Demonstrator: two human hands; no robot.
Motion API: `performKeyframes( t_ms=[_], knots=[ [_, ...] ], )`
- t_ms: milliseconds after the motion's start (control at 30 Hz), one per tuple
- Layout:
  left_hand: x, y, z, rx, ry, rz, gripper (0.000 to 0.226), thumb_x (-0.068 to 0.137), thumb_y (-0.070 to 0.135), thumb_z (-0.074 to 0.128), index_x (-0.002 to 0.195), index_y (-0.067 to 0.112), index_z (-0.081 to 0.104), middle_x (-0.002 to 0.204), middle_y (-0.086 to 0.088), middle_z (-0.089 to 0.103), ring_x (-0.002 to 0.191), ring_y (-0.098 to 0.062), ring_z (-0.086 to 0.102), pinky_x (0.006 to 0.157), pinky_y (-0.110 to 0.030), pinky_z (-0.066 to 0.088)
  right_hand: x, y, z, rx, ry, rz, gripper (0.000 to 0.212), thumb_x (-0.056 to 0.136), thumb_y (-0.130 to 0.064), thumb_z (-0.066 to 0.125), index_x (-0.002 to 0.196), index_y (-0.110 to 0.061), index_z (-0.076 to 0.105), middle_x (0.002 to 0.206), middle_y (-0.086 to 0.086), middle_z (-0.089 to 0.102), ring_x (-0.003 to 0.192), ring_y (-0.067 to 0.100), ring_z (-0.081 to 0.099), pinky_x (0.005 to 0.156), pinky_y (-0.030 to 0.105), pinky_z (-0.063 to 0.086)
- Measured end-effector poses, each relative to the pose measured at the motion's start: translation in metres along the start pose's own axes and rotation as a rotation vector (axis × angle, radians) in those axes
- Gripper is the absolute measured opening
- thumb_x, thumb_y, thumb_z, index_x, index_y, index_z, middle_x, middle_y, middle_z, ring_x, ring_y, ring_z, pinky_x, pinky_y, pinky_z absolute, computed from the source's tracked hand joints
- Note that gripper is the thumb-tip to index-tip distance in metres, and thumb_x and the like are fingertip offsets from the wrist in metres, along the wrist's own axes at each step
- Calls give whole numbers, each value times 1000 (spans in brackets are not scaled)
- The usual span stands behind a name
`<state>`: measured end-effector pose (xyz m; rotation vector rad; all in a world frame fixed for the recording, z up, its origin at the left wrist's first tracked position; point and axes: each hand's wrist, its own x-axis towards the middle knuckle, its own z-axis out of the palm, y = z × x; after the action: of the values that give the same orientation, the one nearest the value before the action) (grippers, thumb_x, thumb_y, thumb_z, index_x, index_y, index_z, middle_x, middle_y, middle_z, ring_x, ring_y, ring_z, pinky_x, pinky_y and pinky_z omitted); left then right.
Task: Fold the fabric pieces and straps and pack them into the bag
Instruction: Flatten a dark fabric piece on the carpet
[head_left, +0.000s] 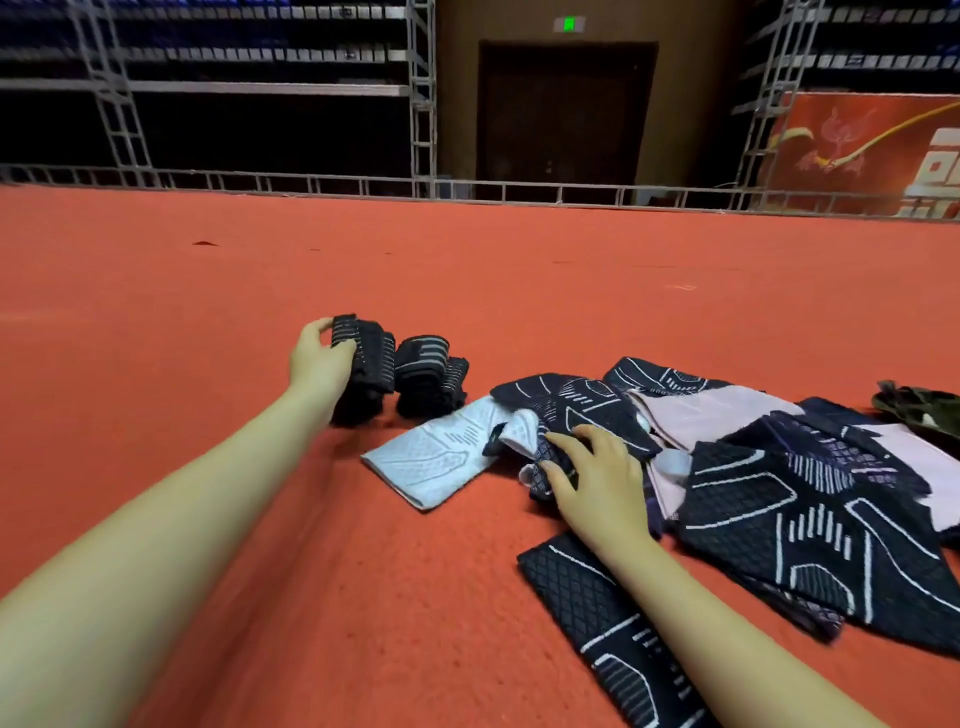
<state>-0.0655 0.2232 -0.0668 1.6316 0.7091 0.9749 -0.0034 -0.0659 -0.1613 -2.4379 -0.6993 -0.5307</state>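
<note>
Left hand: the left hand (319, 353) reaches far out over the red carpet (260, 291), fingers and thumb curled round a folded bundle of black straps (363, 366), gripping it from the left side.
Second bundle: another folded bundle of black straps (431, 376) stands on the carpet just beside the first, to its right.
Right hand: the right hand (597, 475) lies palm down on the heap of fabric, fingers slightly spread and bent, pressing a small dark crumpled piece (545, 457).
White piece: a pale folded piece (431, 457) lies flat on the carpet, left of the right hand, below the two bundles.
Fabric heap: dark patterned pieces (789, 499) with white lines overlap pink pieces (701, 415), spread to the right.
Green item: something olive-green (924, 410) sits at the far right edge; what it is cannot be told.
</note>
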Motion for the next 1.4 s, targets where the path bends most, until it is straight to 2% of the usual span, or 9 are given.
performKeyframes(
  t_ms=[167,400,567,800,967,1067,1167,1300,1400],
  knots=[
    [53,-21,1,198,-19,9,43,89,13,52,132,15,50,130,-11,55,113,-26,55,87,-28,43,3,3,7,23,23,-18,42,82,-44,51,119,-31,64,124,-3,54,120,20,44,101,42,32],
    [74,-50,10,627,-42,199,37,92,25,44,125,19,60,125,-16,58,124,-37,42,104,-42,34,7,2,6,23,35,-22,48,80,-46,50,125,-31,58,122,-7,53,118,16,43,100,39,32],
    [58,-39,9,695,-17,263,36,94,25,41,124,18,60,130,-15,52,127,-36,34,103,-44,33,6,1,4,49,44,-9,41,83,-33,67,122,-25,56,122,-8,55,117,17,44,99,38,32],
    [1,-11,5,652,-52,392,35,92,19,43,122,14,60,127,-11,54,125,-32,35,103,-41,33,4,-4,-4,111,14,12,33,85,-31,63,116,-20,59,117,-4,59,115,20,48,99,40,36],
    [-90,9,16,542,-363,443,35,89,13,47,121,16,61,117,-8,60,112,-25,52,95,-32,39,-18,-7,-37,201,-67,-48,31,84,-23,56,113,-14,62,113,2,57,112,22,48,95,22,30],
    [-150,14,26,521,-619,450,34,87,12,50,118,19,62,109,-1,65,96,-18,60,84,-26,43,-54,0,-68,157,-98,-89,28,85,-19,61,113,-19,63,112,-2,57,111,15,47,90,21,32],
    [-196,13,41,622,-801,461,36,88,18,50,123,23,58,113,-1,64,104,-19,59,88,-28,44,-94,16,-98,107,-132,-38,30,85,-23,62,115,-20,62,113,-3,58,113,17,48,94,21,33],
    [-239,2,62,903,-865,487,51,90,37,50,139,25,39,128,-11,53,119,-30,48,98,-36,41,-140,29,-127,-116,-225,154,54,85,-45,58,133,-22,46,125,-1,51,121,20,44,99,31,38],
    [-249,-3,68,979,-820,471,62,88,42,55,143,26,32,128,-15,49,118,-32,47,99,-36,40,-162,35,-137,-121,-274,217,55,86,-49,56,134,-23,45,128,-1,56,120,21,50,95,32,42]
  ],
)
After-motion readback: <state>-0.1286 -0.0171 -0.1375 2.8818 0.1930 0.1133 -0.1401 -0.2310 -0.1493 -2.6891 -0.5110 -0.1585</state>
